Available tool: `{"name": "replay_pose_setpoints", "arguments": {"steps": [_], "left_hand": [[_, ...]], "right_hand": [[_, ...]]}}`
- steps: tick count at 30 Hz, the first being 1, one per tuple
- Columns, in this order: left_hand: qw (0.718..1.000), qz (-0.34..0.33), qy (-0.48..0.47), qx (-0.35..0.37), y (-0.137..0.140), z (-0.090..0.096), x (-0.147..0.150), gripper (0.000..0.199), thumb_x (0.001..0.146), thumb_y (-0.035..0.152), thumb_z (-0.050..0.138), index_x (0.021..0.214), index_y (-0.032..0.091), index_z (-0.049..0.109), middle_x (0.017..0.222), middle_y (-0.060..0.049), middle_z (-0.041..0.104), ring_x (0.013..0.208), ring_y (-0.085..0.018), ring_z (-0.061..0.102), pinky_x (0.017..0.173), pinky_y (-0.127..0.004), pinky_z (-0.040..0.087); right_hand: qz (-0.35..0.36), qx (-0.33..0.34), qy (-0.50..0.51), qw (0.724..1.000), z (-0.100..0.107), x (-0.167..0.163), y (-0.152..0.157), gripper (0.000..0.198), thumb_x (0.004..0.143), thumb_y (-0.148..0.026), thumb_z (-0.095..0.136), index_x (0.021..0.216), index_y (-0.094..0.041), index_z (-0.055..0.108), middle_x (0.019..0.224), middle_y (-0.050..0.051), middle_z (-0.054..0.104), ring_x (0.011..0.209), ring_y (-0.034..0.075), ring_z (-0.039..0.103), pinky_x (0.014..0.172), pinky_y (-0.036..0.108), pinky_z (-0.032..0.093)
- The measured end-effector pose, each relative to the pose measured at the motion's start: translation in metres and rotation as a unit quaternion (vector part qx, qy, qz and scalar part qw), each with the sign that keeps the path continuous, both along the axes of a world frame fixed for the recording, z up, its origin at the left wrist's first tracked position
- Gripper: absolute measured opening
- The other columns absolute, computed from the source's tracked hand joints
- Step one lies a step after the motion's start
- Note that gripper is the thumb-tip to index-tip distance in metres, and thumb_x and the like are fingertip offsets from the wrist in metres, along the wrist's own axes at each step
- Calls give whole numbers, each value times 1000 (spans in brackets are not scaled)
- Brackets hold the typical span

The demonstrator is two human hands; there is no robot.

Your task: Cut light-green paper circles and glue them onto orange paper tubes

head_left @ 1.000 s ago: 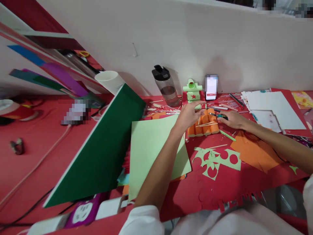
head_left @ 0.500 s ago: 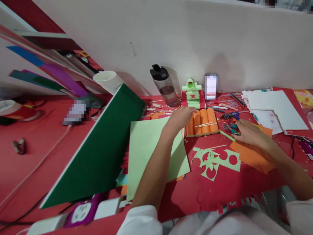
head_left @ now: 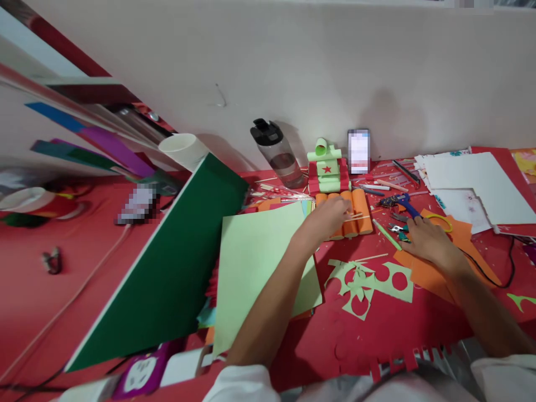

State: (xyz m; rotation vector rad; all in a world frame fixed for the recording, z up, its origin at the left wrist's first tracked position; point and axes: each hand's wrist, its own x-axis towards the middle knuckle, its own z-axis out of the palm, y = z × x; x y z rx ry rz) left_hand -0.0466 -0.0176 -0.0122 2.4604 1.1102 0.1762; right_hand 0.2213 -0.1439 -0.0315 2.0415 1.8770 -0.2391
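Note:
My left hand (head_left: 329, 219) reaches over a row of orange paper rolls (head_left: 360, 212), its fingers curled in a pinch at the ends of thin wooden sticks (head_left: 355, 217) lying on top. The fingertips partly hide the stick ends. Over at the right, my right hand (head_left: 427, 241) is closed around green-handled pliers (head_left: 402, 237), whose jaws point left. Its palm is above orange paper sheets (head_left: 435, 282). Behind the rolls stands a green and red paper model (head_left: 329, 170) with a red star.
Cut green paper scraps (head_left: 393, 282) lie in front. A glue gun (head_left: 408, 205), yellow-handled scissors (head_left: 444, 222) and a green pen (head_left: 387, 234) surround my right hand. A water bottle (head_left: 280, 159) and phone (head_left: 359, 152) stand behind. Green sheets (head_left: 259, 262) and a dark green board (head_left: 167, 262) are left.
My left hand has moved right and down, from the left end of the orange rolls to the sticks on them. My right hand stays at the pliers, shifted slightly. The view has tilted a little.

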Motion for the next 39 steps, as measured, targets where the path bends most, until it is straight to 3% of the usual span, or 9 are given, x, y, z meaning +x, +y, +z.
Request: {"name": "replay_pose_setpoints", "arguments": {"steps": [8,13,16,19,23,28,31,34,39], "left_hand": [[993,-40,108,23,-16,-4,22,30,105,17,45,108,11,75,109,-18,73,100,-31,69,78,-38,49],[998,-38,50,28,-12,-4,18,24,105,20,50,103,13,73,109,-16,72,102,-30,67,82,-38,48],[991,-7,-129,-37,-7,1,11,17,100,30,59,94,17,69,98,-9,71,85,-22,64,75,-34,48],[929,33,-340,-146,-2,6,7,27,95,45,67,89,19,65,86,-4,67,75,-17,60,71,-30,49],[839,105,-480,-232,4,6,6,40,80,55,82,85,19,65,81,-1,66,73,-14,62,68,-27,52],[813,140,-516,-230,13,-2,5,44,75,56,88,86,18,68,76,0,67,68,-14,63,67,-27,55],[800,150,-533,-230,16,-6,6,44,73,55,88,86,18,68,76,1,66,67,-13,63,68,-28,57],[786,164,-547,-237,17,-9,7,46,69,54,91,85,18,68,79,1,67,67,-12,62,69,-28,58],[791,169,-532,-251,19,-11,8,48,64,56,93,81,18,69,78,0,69,67,-12,62,69,-28,59]], "right_hand": [[4,21,-8,1000,8,-13,-7,46,101,-41,65,131,-6,61,129,29,66,128,44,61,92,51,57],[11,107,92,990,31,-10,2,40,103,-37,64,134,-13,63,128,23,70,125,41,66,96,49,56],[5,149,336,930,43,-13,22,30,102,-40,65,125,-21,66,116,13,76,107,30,73,90,42,59],[27,142,542,828,46,-27,49,31,97,-39,70,122,-22,67,112,9,76,102,24,75,87,38,62],[37,122,637,760,38,-55,82,34,90,-35,76,120,-22,67,102,6,79,99,23,77,89,38,63],[2,81,705,704,22,-74,105,34,83,-38,81,109,-21,68,84,2,78,79,20,76,74,34,64],[-5,75,714,697,12,-73,108,31,79,-38,84,100,-20,70,82,2,78,75,18,75,70,30,62],[-1,57,701,711,7,-69,108,24,80,-38,83,89,-19,72,76,2,77,71,18,73,66,28,60],[1,4,692,722,6,-66,109,24,79,-37,86,86,-19,72,72,2,76,65,17,70,65,30,59]]}}
